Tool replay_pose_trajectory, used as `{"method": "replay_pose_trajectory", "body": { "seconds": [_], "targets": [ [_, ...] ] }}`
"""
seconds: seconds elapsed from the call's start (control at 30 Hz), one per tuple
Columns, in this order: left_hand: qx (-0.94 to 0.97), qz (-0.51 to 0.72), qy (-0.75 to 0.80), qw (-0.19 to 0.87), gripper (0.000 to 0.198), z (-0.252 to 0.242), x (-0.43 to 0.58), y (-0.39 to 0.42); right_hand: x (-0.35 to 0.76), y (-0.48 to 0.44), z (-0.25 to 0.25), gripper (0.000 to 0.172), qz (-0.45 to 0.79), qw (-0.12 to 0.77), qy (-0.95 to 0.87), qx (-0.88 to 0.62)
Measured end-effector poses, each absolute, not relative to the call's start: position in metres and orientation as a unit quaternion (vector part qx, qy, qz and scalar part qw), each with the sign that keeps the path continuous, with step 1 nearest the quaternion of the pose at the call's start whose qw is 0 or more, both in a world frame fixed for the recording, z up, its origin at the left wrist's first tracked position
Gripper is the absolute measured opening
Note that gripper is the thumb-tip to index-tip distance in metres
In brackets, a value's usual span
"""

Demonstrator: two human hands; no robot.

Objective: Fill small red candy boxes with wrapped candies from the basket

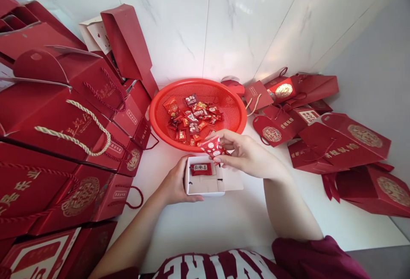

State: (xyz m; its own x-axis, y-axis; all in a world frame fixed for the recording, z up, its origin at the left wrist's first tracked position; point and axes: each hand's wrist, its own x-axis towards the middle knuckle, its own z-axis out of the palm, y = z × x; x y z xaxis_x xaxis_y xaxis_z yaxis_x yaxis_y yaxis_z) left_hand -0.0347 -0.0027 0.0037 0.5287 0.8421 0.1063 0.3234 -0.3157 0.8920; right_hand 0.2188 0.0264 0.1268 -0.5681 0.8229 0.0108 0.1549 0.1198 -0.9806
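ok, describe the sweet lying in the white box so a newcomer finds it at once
Start at the round red basket; just in front of it the left hand steadies a small open white box. The sweet lies alone inside it: a flat dark-red bar with a pale label, unlike the white-dotted packet pinched above by the right hand.

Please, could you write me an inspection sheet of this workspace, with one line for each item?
Surface: white tabletop, smooth, with bags along both sides.
Job's things: small white box, open, with one red candy inside; patterned candy packet just above the box.
Clutter: red basket holding many wrapped candies; stacked gift bags at the left; flat gift bags at the right.
Grippers: left hand grips the box's left side; right hand pinches the packet.
Cables: nothing seen.
Surroundings: white marbled wall behind.
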Motion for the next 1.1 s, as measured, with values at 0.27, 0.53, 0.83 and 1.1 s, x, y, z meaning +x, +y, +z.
{"method": "replay_pose_trajectory", "body": {
  "seconds": [0.27,0.53,0.83,1.1],
  "targets": [
    [0.755,0.292,0.392,0.437,0.108,0.002,-0.034,-0.002,0.212,0.02,0.131,0.011,0.388,0.168,-0.823,-0.379],
    [0.756,0.295,0.394,0.431,0.103,-0.001,-0.035,-0.002,0.186,0.01,0.112,0.015,0.269,0.079,-0.888,-0.364],
    [0.754,0.286,0.398,0.437,0.106,0.004,-0.034,-0.002,0.165,0.016,0.08,0.014,0.218,-0.117,-0.915,-0.319],
    [0.756,0.286,0.399,0.434,0.103,-0.001,-0.036,0.0,0.166,0.018,0.094,0.023,0.226,-0.039,-0.904,-0.361]
  ]
}}
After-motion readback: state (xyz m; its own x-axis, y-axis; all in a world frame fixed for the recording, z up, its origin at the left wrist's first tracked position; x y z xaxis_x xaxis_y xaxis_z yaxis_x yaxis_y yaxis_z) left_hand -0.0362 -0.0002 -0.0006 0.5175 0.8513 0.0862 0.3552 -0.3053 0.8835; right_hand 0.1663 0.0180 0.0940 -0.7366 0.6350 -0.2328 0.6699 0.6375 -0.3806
